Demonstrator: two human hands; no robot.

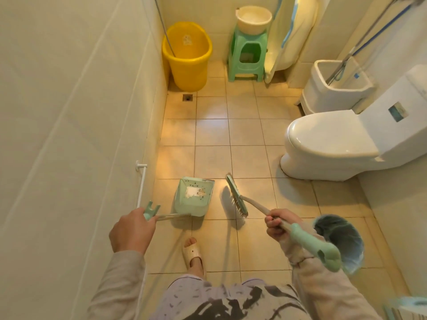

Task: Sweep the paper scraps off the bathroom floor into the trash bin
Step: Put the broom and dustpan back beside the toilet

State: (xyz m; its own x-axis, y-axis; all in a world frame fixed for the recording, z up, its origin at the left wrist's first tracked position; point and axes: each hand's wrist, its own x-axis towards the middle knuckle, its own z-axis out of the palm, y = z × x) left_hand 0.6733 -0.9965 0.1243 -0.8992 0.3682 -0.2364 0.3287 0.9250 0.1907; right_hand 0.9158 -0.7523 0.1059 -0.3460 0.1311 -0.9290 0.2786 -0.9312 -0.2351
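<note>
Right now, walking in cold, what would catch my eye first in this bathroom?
Probably the bright yellow bucket in the far corner. Nearer, the left hand holds a green dustpan with paper scraps in it, and the right hand a broom beside it. A white toilet sits right.

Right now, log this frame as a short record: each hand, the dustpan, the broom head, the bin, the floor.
left hand: grips dustpan handle
right hand: grips broom handle
dustpan: on the floor, paper scraps inside
broom head: right of the dustpan, apart from it
trash bin: lined, at the person's right
floor: no loose scraps visible
</note>
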